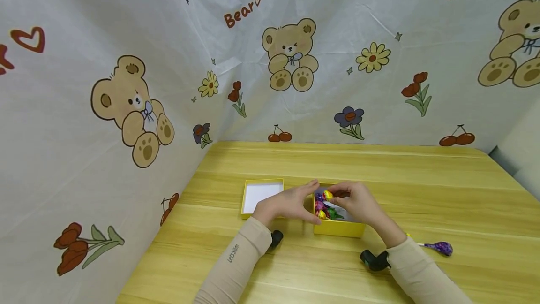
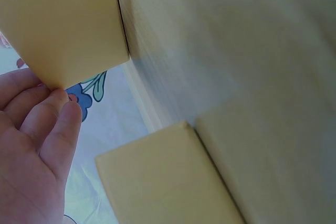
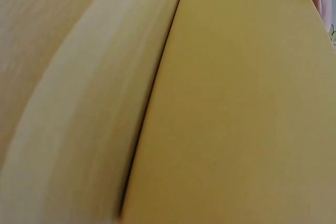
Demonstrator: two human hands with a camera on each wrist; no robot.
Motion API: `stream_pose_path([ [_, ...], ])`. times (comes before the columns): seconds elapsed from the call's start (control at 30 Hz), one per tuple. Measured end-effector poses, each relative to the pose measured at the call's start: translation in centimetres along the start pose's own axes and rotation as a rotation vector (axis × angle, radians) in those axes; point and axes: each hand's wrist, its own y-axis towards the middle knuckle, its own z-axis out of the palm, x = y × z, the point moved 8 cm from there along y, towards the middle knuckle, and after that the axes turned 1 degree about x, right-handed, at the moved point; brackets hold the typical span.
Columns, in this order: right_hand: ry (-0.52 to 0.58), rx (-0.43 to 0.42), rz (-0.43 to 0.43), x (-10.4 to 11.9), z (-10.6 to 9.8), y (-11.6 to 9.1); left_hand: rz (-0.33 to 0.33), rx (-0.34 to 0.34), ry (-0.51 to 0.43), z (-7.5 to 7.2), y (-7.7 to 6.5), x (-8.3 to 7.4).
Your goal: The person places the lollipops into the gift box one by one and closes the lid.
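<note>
A yellow box [image 1: 339,229] stands on the table with several wrapped lollipops inside, purple, pink, green and yellow. My left hand [image 1: 288,203] holds the box at its left end, thumb at the near corner and fingers at the far one. In the left wrist view, its fingertips [image 2: 62,100] rest on the box edge. Over the box, my right hand [image 1: 356,201] reaches in from the right and pinches a yellow-wrapped lollipop [image 1: 327,195] by the other candies. The right wrist view is mostly filled by the box's yellow side [image 3: 236,98].
Left of the box lies an open yellow box lid [image 1: 262,191] with a white inside, partly behind my left hand. A purple-wrapped lollipop [image 1: 443,247] lies on the table [image 1: 422,191] to the right, by my right wrist. A bear-printed cloth [image 1: 291,107] hangs behind and at the left.
</note>
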Motion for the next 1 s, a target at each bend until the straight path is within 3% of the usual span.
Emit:
stream_pose_path([
  [0.37, -0.085, -0.012, 0.054, -0.5, 0.3, -0.1, 0.001, 0.002, 0.019, 0.0, 0.1, -0.1],
  [1.0, 0.02, 0.044, 0.139, -1.3, 0.4, -0.3, -0.001, 0.0, 0.011, 0.2, 0.0, -0.1],
])
